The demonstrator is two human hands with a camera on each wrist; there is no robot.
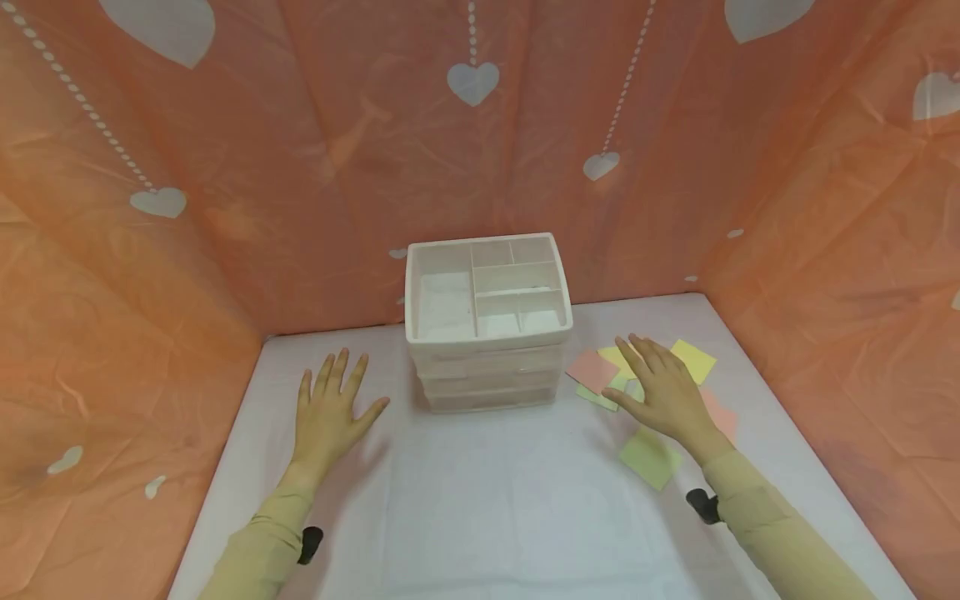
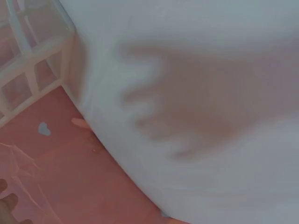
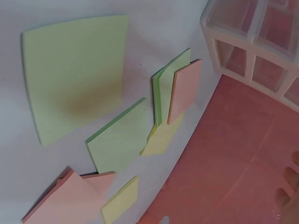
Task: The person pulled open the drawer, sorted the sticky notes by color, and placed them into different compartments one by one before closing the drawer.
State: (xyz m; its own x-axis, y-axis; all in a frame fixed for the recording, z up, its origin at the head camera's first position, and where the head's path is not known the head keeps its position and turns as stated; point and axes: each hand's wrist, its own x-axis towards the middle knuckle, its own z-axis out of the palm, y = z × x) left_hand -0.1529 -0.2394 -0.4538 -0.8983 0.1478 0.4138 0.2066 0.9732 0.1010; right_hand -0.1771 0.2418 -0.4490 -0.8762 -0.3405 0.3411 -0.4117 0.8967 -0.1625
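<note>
Sticky notes strewn on the bench beside a drawer unit
Left of the unit, the left grip is spread wide; over the notes, the right grip is likewise spread.

Paper pads strewn over the white surface!
We've got a broad green pad upper left, overlapping pink pads lower down, a yellow pad beside them, a compartmented box top right, the right hand at the edge.

Orange heart-patterned drapes, white tabletop
</note>
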